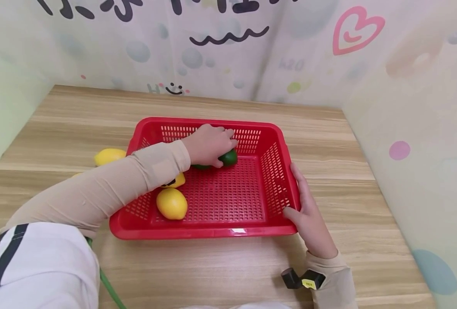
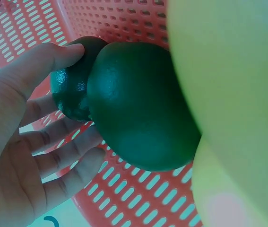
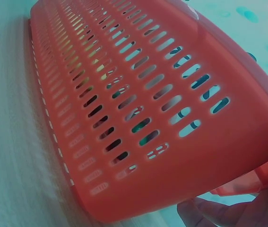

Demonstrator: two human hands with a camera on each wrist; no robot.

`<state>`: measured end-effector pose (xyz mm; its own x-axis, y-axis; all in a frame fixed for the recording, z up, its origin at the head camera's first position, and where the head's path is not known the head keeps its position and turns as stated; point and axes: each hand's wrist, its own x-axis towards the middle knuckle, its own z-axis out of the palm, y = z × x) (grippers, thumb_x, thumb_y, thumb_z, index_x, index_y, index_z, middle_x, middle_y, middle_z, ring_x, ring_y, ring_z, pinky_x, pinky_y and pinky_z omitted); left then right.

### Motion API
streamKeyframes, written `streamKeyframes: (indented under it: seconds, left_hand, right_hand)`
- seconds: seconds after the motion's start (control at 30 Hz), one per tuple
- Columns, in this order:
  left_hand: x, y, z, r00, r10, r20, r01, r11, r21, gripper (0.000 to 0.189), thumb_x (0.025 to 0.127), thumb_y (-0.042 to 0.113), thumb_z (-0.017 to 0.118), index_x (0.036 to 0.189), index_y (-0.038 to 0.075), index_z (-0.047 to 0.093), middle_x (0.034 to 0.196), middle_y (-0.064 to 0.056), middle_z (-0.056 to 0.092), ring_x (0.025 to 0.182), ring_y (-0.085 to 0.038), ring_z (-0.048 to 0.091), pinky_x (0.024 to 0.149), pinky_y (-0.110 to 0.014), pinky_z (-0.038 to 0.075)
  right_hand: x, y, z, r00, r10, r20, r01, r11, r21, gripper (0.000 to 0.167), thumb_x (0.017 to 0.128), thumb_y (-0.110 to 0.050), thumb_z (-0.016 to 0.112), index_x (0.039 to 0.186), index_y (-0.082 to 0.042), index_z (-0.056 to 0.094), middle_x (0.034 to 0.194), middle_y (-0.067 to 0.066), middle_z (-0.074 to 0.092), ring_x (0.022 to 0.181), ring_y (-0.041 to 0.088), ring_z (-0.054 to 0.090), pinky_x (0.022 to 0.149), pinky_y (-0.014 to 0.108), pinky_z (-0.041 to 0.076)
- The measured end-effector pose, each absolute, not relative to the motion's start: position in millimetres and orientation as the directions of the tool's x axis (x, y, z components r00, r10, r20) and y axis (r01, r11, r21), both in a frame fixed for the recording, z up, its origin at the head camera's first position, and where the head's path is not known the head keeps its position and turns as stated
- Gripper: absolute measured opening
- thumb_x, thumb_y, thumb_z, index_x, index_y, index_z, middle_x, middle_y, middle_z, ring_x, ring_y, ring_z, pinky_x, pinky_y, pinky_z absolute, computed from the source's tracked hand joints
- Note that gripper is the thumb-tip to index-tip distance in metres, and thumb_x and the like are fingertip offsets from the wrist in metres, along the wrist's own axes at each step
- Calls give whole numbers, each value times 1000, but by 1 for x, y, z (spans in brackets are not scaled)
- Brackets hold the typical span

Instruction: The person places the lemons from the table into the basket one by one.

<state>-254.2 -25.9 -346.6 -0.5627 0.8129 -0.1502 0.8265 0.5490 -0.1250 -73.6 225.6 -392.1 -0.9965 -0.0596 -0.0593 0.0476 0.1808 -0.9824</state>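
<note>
My left hand (image 1: pixel 209 143) reaches into a red plastic basket (image 1: pixel 213 233), near its back wall. In the left wrist view the thumb lies over a glossy dark green lime (image 2: pixel 72 90), with the fingers around its other side. A second, larger-looking green lime (image 2: pixel 141 104) sits right against it. Two lemons (image 1: pixel 172 204) are at the basket's left end, the rear one (image 1: pixel 179 180) partly covered by my left forearm. At the basket's right end, my right hand (image 1: pixel 309 219) grips the rim, thumb inside and fingers along the outer wall.
Outside the basket, another lemon (image 1: pixel 109 156) lies on the wooden table (image 1: pixel 251 266) at the left, beside my sleeve. A green cord (image 1: pixel 110 287) runs below my left arm. Printed curtains (image 1: pixel 228 64) border the table at the back and sides.
</note>
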Motion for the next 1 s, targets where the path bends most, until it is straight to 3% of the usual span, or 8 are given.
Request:
streamKeyframes:
  seconds: [1.0]
  left_hand:
    - [-245,-22,-332,-570,797,-201,821,540,-186,51,91,39,79,133,12,68,129,-15,66,108,-30,66,83,-45,61]
  right_hand:
    - [-72,225,-388,-996,-76,-46,30,198,-980,98,89,17,47,165,-39,18,167,-3,20,141,37,36,90,29,57]
